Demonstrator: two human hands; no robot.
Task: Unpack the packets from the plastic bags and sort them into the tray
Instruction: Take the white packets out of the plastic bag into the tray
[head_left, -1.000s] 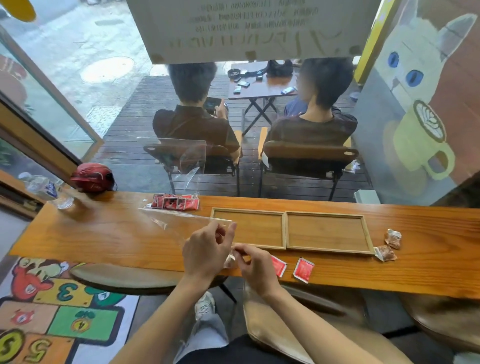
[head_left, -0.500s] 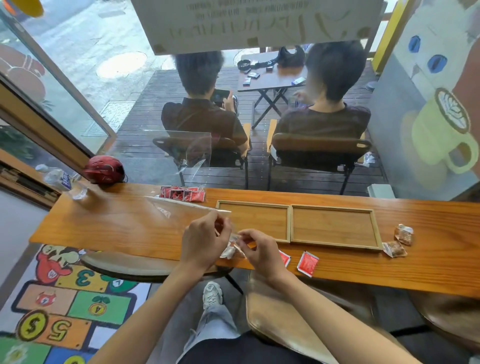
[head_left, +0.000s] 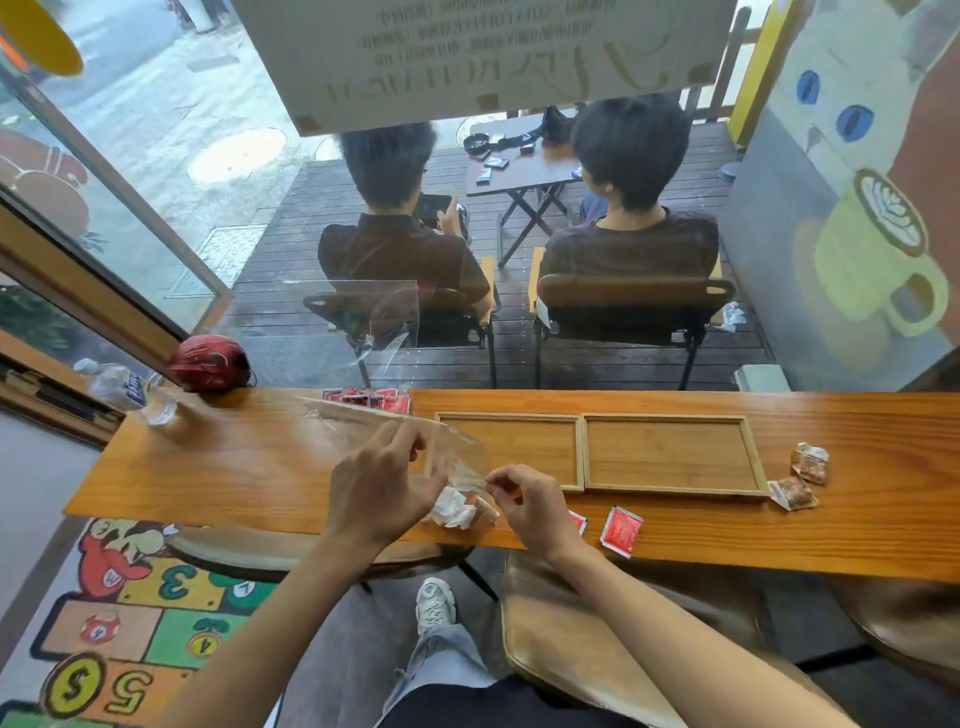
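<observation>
Both hands pinch 1 clear plastic bag (head_left: 410, 441) at the counter's near edge: left hand (head_left: 382, 491) on its side, right hand (head_left: 530, 501) at its mouth. Packets (head_left: 460, 512) bunch there; tip them out steadily. The 2-compartment tray (head_left: 582, 447) sits empty behind.

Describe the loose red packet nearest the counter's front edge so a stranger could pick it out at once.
Start at the two-compartment wooden tray lying on the long wooden counter. Come toward the counter's near edge, just right of the right hand: a flat red packet lies there alone. The brown packets sit off the tray's right end, and the other red packets are still bagged at the back.
</observation>
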